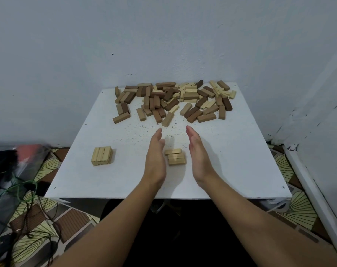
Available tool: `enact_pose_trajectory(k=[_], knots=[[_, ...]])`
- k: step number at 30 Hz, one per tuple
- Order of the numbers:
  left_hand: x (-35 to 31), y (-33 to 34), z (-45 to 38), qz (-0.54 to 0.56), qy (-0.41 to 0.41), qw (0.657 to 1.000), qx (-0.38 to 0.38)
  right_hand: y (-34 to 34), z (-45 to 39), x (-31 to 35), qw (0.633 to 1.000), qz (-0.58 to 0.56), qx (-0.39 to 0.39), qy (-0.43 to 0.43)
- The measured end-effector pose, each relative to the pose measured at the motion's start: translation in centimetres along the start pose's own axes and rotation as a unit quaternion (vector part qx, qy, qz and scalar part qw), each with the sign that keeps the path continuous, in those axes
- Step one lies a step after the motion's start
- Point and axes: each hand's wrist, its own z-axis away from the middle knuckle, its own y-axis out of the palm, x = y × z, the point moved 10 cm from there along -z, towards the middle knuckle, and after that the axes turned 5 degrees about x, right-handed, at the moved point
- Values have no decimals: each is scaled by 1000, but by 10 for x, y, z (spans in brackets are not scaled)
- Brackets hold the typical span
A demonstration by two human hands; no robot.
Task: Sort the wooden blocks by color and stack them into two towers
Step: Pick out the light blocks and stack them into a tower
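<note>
A loose pile of wooden blocks (175, 99), light, mid-brown and dark brown, covers the far part of the white table (231, 160). A low stack of light blocks (102, 156) stands at the near left, its top layer three side by side. Three light blocks (175, 157) lie side by side near the table's middle front. My left hand (155, 160) and my right hand (199, 157) stand on edge with straight fingers on either side of these three blocks, palms facing each other. The left palm is close to the blocks' left ends; the right palm is a small gap away.
The table sits against a pale wall, with another wall at the right. On the floor at the left lie a plastic-wrapped bundle (19, 162) and tangled cables (28, 199) on a patterned mat (296, 209).
</note>
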Motion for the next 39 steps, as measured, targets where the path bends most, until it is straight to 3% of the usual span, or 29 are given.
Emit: enact_pose_trajectory(k=[8, 21, 39], knots=[[22, 6, -3, 67, -19, 997, -36, 14, 0, -12, 999, -41, -5, 19], [23, 7, 2, 1, 3, 999, -39, 15, 7, -17, 1000, -19, 5, 19], [25, 2, 9, 43, -26, 996, -70, 17, 10, -16, 999, 13, -1, 33]])
